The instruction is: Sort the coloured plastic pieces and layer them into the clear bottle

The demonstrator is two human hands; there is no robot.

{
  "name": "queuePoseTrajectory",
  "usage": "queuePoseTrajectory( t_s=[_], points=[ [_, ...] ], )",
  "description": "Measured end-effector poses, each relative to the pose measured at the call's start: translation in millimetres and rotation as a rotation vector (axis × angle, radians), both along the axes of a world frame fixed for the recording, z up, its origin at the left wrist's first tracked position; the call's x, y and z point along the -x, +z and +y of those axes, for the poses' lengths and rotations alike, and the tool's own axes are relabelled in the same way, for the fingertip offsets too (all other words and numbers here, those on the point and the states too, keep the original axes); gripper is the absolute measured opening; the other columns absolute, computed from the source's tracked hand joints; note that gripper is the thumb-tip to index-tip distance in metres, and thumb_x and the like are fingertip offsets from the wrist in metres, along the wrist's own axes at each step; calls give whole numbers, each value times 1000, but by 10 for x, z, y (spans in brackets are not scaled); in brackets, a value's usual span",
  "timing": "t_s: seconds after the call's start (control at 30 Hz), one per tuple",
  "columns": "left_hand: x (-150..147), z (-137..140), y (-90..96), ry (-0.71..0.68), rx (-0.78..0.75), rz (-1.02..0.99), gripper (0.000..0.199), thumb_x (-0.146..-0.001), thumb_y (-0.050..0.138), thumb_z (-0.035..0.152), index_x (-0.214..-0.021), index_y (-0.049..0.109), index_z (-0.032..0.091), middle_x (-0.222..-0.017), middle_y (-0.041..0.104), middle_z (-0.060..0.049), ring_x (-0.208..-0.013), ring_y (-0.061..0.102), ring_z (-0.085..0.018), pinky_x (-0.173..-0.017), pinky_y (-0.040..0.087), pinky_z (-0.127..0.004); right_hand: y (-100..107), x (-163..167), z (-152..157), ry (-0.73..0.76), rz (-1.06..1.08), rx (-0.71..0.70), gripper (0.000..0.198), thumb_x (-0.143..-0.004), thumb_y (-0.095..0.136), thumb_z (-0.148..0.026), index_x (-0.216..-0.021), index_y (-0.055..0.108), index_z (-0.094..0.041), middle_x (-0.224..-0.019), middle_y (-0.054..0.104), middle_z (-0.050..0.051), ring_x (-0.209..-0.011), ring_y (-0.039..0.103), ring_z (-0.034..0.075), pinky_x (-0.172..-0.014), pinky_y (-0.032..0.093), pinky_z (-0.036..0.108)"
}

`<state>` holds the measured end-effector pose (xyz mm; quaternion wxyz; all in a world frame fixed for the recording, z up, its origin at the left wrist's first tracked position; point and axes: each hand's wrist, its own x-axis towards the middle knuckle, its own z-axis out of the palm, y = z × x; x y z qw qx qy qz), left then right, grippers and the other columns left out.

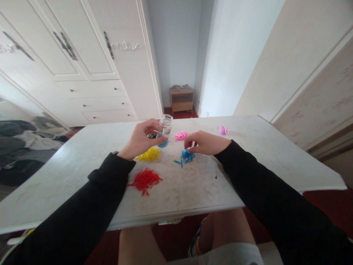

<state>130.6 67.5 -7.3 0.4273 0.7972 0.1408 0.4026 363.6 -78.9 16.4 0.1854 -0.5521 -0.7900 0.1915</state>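
My left hand is wrapped round a clear jar with an open top. Small blue pieces show in its lower part. My right hand is curled over a loose pile of slim blue clip-like pieces, thumb and fingertips drawn together at its upper edge. Whether a piece is pinched there is too small to tell. Close to my left hand lie a yellow pile and a partly hidden black pile. A pink pile sits just beyond my right fingertips.
A red pile of slim pieces lies on the white table near its front edge. A pinkish-purple round object stands at the far right. Beyond the table are a white wardrobe and a small wooden cabinet. Dark clothes are heaped at left.
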Motion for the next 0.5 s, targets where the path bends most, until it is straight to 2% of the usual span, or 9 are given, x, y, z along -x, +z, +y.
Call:
queuePoseTrajectory(
  t_s=[0.1, 0.17, 0.33, 0.5],
  points=[
    [1, -6, 7, 0, -6, 9, 41, -64, 95, 33, -93, 70, 18, -94, 77, -6, -86, 75, -21, -82, 65, -38, -33, -50, -7, 0, -11, 28, 41, -69, 87, -11, -108, 77, -19, -112, 77, 7, -94, 69, 20, -81, 53, 30],
    [2, -6, 10, -3, -4, 13, 41, -64, 95, 33, -93, 71, 17, -94, 77, -6, -85, 74, -20, -81, 65, -37, -66, -72, 0, 10, -7, 71, 51, -65, 90, -12, -114, 77, -20, -115, 77, 7, -95, 70, 20, -81, 54, 30],
    [3, -12, 23, -16, -6, 9, 38, -64, 95, 33, -89, 71, 16, -100, 76, -8, -84, 73, -19, -80, 64, -36, -91, -34, 32, 26, 14, 126, 30, -68, 87, -13, -97, 81, -17, -94, 79, 4, -81, 70, 17, -75, 54, 28],
    [5, -9, 19, -10, -18, 34, 39, -64, 94, 34, -90, 72, 16, -95, 76, -7, -83, 72, -19, -77, 63, -34, -75, 37, 50, 20, -13, 195, 11, -76, 81, -13, -86, 80, -16, -73, 74, 0, -66, 63, 13, -67, 49, 26]
  ],
)
